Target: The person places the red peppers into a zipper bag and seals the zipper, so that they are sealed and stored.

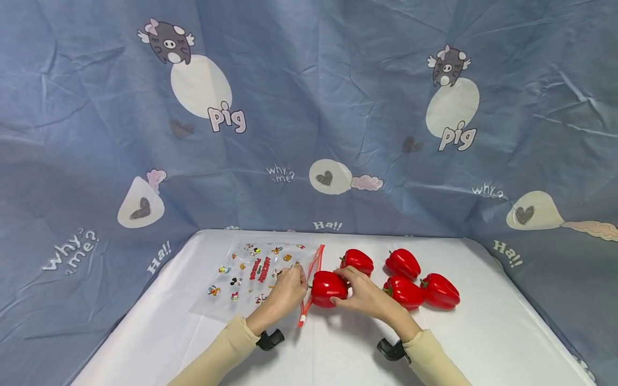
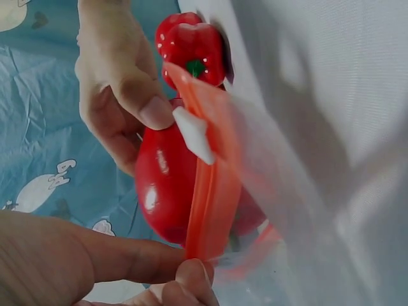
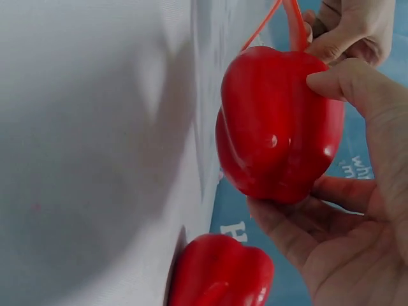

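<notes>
In the head view a clear zip bag (image 1: 227, 273) with cartoon prints lies on the left of the table, its red-orange zip edge (image 1: 305, 306) facing right. My left hand (image 1: 288, 289) pinches that edge between thumb and forefinger, lifting it so the mouth gapes, as the left wrist view shows at the orange strip (image 2: 213, 191) with its white slider (image 2: 194, 135). My right hand (image 1: 359, 292) grips a red bell pepper (image 1: 328, 289), thumb on one side and fingers on the other. The pepper (image 3: 274, 127) is right at the bag's mouth, stem end toward it.
Several more red bell peppers lie to the right: one behind my right hand (image 1: 358, 261), one farther back (image 1: 403, 264), and two side by side nearer, the left one (image 1: 404, 293) and the right one (image 1: 440, 291). A blue printed cloth (image 1: 289, 107) hangs behind the white table (image 1: 502, 321).
</notes>
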Action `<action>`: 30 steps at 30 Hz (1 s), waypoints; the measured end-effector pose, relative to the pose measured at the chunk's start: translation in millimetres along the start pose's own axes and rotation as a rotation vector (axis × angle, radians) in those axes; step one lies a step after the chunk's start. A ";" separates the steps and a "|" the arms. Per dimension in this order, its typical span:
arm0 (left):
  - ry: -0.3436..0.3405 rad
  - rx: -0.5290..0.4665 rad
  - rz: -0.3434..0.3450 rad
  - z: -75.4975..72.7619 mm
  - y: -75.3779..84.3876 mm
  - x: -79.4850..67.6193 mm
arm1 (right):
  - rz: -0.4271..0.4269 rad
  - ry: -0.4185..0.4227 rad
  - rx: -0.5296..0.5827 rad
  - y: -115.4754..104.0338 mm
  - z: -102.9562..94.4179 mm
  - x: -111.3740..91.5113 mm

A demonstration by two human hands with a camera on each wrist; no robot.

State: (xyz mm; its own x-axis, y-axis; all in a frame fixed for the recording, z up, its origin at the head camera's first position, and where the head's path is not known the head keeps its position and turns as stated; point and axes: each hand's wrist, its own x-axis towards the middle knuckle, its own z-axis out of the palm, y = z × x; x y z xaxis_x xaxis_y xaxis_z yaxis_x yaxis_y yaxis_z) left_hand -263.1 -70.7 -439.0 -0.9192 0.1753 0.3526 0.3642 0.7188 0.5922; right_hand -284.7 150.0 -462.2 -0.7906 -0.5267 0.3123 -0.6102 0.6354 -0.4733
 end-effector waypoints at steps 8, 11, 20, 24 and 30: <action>-0.024 -0.019 -0.030 2.1 1.6 -1.3 | 0.013 -0.046 -0.025 -1.4 7.9 -0.5; -0.028 -0.027 -0.026 2.3 2.1 -1.3 | 0.011 -0.053 -0.021 -1.0 10.7 0.0; -0.042 -0.041 -0.029 1.7 2.3 -1.7 | 0.024 -0.059 0.001 0.8 17.3 1.0; -0.047 -0.034 -0.038 1.7 2.6 -1.6 | 0.037 -0.057 0.020 0.9 19.1 1.7; -0.057 -0.050 -0.043 2.9 3.0 -2.9 | 0.043 -0.044 0.028 0.4 21.6 1.9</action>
State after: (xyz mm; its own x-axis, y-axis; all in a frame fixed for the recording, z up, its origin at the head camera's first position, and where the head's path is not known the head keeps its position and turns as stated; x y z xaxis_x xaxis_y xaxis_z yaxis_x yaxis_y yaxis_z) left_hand -259.9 -67.2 -440.3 -0.9407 0.1838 0.2850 0.3297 0.6920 0.6422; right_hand -285.4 137.1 -479.6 -0.8130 -0.5237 0.2547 -0.5732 0.6426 -0.5084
